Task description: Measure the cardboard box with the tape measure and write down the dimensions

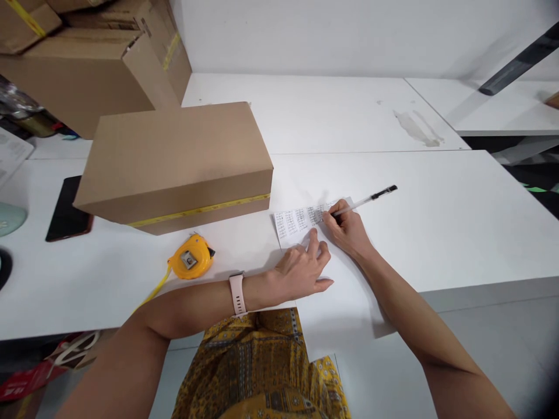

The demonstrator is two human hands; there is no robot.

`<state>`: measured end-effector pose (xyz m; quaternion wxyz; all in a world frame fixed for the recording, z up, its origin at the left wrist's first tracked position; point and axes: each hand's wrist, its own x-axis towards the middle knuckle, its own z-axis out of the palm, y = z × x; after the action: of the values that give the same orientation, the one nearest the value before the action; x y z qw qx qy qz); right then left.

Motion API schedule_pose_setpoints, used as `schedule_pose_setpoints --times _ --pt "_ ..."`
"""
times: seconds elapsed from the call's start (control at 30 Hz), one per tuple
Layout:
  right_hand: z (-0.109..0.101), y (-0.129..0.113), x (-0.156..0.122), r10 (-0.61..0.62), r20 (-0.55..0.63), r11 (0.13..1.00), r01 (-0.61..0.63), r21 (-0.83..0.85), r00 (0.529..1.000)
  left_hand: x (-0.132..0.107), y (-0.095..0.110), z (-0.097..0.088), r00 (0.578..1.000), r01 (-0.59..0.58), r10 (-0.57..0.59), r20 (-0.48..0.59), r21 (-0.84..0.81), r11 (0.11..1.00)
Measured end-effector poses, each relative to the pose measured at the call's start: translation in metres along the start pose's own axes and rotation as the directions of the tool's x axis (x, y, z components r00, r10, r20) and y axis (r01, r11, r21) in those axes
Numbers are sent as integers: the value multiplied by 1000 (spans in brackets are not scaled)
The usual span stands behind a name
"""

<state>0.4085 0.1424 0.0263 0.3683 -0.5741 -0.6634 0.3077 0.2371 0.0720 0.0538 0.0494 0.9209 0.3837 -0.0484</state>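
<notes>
My right hand grips a clear pen with a black cap, its tip on a small sheet of paper covered in rows of handwritten figures. My left hand lies on the white table just below the sheet, fingers spread, fingertips pressing the sheet's lower edge. A pink watch is on that wrist. Left of the sheet stands a closed cardboard box with a yellow tape line running along its front side. A yellow tape measure lies in front of the box, its tape trailing toward me.
Larger cardboard boxes are stacked at the back left. A dark phone lies left of the box, and a pale green round object sits at the far left edge. A second white table joins at the right.
</notes>
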Motion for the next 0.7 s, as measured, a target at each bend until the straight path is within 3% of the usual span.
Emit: schedule_pose_setpoints --times 0.3,0.43,0.5,0.57,0.63,0.7 --pt "3 4 -1 3 -33 1000 -3 4 999 1 0 2 1000 -1 1 5 7 1000" --pt "-5 10 2 -20 -218 1000 25 18 976 0 0 1 1000 -8 8 11 34 999" --pt "-20 15 5 -68 -291 997 74 9 954 -1 -1 0 1000 -8 8 -2 54 999" --pt "-43 22 6 -148 -297 987 122 -105 943 -2 -1 0 1000 -4 6 -21 67 998" --pt "-70 35 2 -238 -270 933 143 -329 933 -4 0 0 999 2 0 -32 76 997" --pt "-95 52 -5 -284 -236 819 108 -563 929 -6 2 -2 999 10 -7 -37 81 997"
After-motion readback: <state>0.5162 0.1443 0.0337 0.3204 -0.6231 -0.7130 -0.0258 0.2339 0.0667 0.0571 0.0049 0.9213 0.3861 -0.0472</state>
